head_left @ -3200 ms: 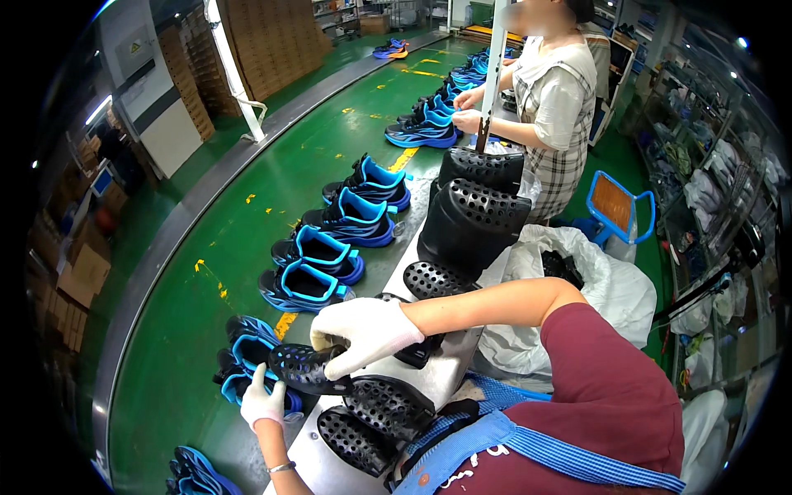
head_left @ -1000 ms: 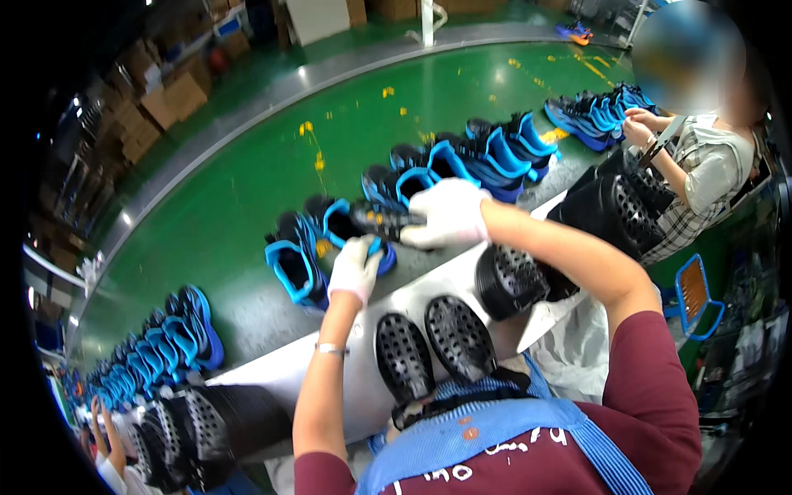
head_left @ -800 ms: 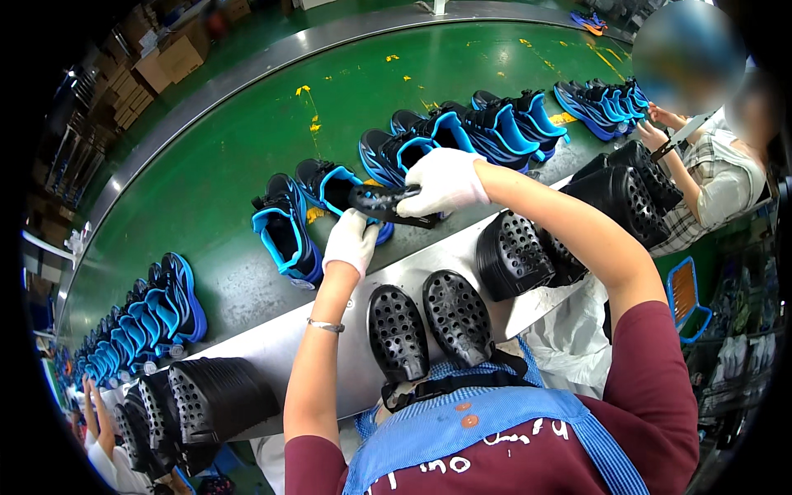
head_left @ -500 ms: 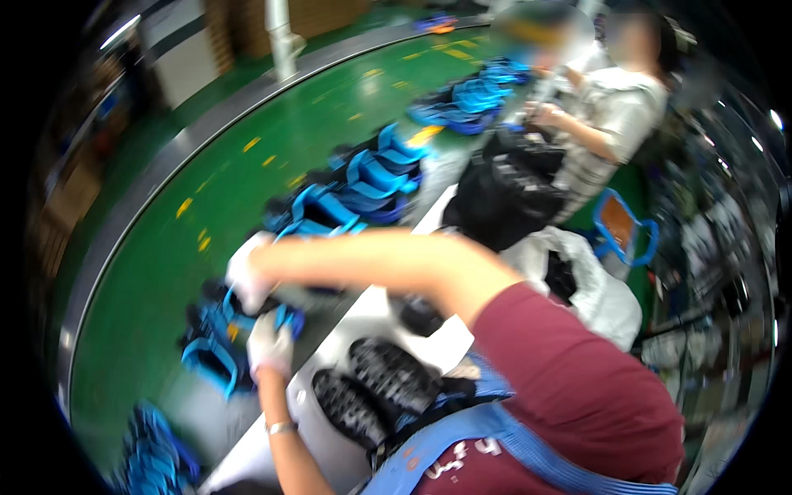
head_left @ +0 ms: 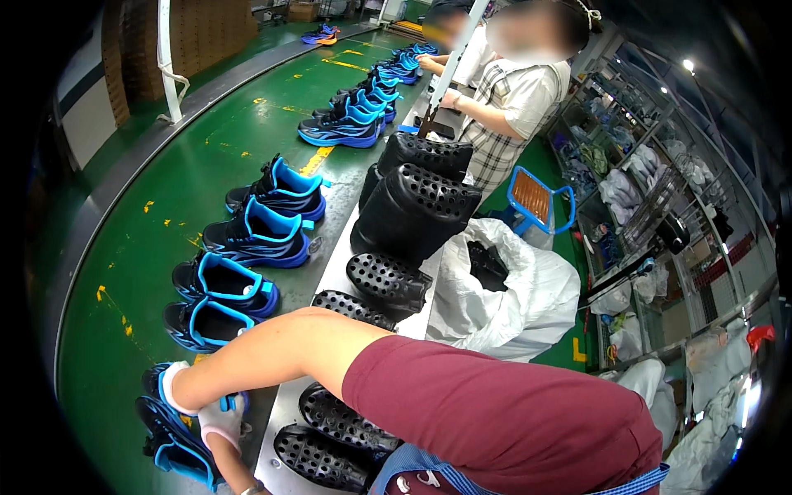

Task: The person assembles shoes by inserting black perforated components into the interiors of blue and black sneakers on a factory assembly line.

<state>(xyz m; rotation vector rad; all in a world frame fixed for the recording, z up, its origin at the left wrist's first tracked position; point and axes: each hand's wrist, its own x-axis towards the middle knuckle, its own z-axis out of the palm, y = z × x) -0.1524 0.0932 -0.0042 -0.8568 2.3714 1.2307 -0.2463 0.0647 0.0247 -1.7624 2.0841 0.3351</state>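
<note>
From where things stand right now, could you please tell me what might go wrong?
The white-gloved right hand and white-gloved left hand crowd one black-and-blue sports shoe, so they might nudge the black-and-blue neighbouring shoe close beside it.

The bare right forearm crosses the silver metal ledge, so it could brush the black perforated foot-shaped inserts.

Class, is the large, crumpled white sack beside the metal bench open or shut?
Open: the sack gapes at its top, showing black objects inside.

1 fisheye view, downward from head height
</note>
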